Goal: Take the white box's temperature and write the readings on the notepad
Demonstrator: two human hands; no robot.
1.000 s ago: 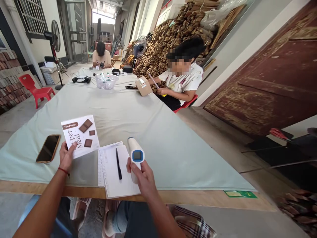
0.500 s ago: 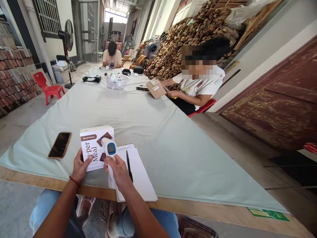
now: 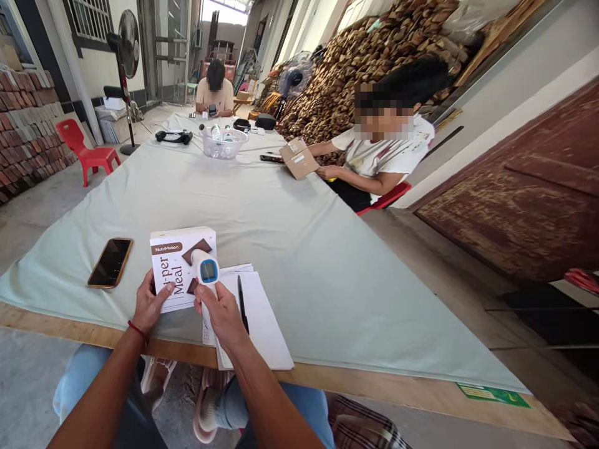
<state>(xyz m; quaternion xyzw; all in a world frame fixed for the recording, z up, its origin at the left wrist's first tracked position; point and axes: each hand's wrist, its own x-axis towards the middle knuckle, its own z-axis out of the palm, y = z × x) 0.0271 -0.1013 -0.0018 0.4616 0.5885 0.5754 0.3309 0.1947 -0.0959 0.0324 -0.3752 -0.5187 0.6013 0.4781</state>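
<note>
Left hand is gripping a NutriMotion box; right hand, at its four o'clock, is clasping an infrared thermometer.

hands: bare | bracelet: thin, red (on the left) | trousers: light-blue | sock: pale | footwear: pinkish

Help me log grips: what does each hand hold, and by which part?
The left hand holds the white box by its lower left corner; the right hand holds the thermometer by its handle.
</note>
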